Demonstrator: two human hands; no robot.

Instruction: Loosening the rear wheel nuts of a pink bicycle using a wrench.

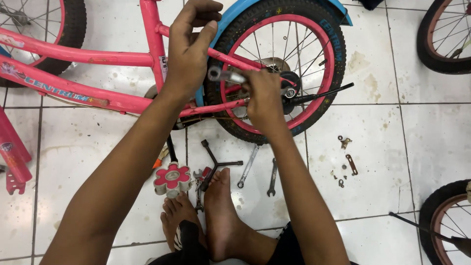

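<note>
The right hand's [262, 98] fingers curl tight around a silver socket wrench [226, 75], its long axis running left to right toward the rear wheel hub [290, 91], just right of the knuckles. The left hand [191, 46], farther left, wraps closed around the pink bicycle frame [98, 56]. Both forearms reach far from the near edge, over spanners [248, 167] on the tiled floor [392, 122].

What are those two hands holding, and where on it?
The right hand grips a silvery socket-type tool by its shaft, beside the pink bike's rear wheel. The left hand grasps the pink frame near the seat tube.
</note>
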